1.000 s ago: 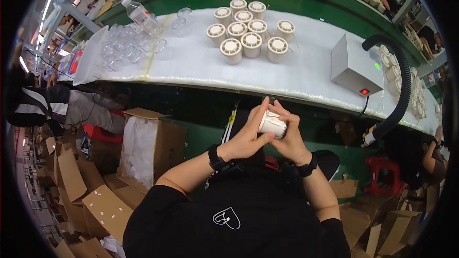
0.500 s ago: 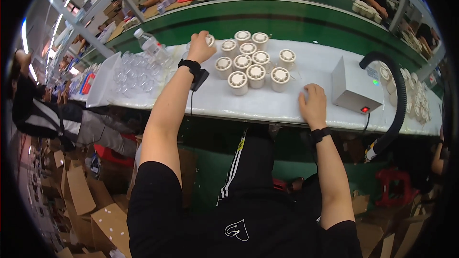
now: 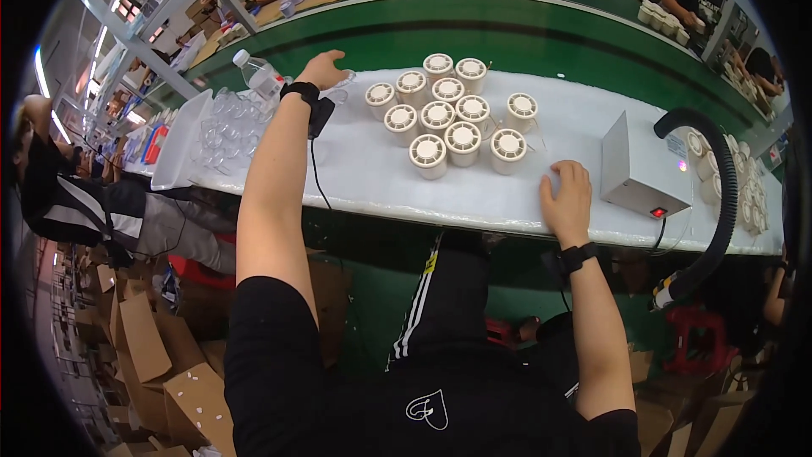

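My left hand (image 3: 321,71) reaches over the far left of the white-covered table, a finger stretched out and nothing visibly held. Just beside it lie clear plastic pieces (image 3: 340,89), partly hidden by the wrist. To its right stands a cream round canister with a vented top (image 3: 380,99), at the left end of a loose group of similar canisters (image 3: 437,117). My right hand (image 3: 568,201) rests on the near table edge, thumb apart from the loosely bent fingers, holding nothing. Nearest to it is a cream canister with thin wires (image 3: 508,151).
A grey metal box (image 3: 643,171) with a lit red switch and a black flexible hose (image 3: 726,195) stand at the right. More canisters (image 3: 751,195) sit beyond. Leftward are clear cups (image 3: 227,131), a bottle (image 3: 258,74) and a white tray (image 3: 182,142). A green conveyor (image 3: 406,27) runs behind.
My left hand has let go of a canister, now standing at the group's left, and has moved left to the clear pieces. The right hand remains at the table edge.
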The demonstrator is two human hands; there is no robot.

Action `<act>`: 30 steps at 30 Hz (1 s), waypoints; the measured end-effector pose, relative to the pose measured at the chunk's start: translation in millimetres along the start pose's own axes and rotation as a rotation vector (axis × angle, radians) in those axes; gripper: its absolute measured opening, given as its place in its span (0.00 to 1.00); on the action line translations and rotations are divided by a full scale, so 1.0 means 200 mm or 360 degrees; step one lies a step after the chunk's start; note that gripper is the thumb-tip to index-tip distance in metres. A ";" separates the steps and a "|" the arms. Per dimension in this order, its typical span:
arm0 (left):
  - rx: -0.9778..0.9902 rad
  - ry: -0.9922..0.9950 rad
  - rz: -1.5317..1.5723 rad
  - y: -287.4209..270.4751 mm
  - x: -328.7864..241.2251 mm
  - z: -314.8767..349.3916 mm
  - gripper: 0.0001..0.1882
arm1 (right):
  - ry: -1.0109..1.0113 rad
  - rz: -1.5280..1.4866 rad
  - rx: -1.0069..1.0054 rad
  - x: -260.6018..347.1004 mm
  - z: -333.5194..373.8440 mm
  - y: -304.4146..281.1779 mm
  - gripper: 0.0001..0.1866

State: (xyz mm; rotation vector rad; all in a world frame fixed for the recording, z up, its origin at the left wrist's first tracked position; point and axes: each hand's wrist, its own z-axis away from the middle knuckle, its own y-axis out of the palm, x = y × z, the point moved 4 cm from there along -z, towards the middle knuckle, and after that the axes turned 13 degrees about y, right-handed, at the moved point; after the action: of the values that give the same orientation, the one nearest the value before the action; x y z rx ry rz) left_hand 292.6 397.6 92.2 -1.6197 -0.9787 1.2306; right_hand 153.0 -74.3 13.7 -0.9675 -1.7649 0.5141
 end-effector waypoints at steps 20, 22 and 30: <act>-0.0069 -0.0159 -0.0262 0.13 0.15 0.11 0.36 | 0.0036 0.0001 0.0036 0.00 0.00 0.01 0.10; -0.0010 -0.0158 -0.0252 0.11 0.14 0.15 0.36 | 0.0060 0.0002 0.0013 -0.01 -0.01 0.00 0.11; -0.0117 0.0101 -0.0075 0.23 0.17 0.27 0.37 | 0.0081 0.0013 0.0062 -0.01 -0.01 0.01 0.10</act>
State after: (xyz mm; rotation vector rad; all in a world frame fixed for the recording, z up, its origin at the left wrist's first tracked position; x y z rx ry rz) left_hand 250.2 423.1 31.4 -1.6729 -1.0269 1.1166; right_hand 155.3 -74.6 12.4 -0.9530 -1.7003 0.5228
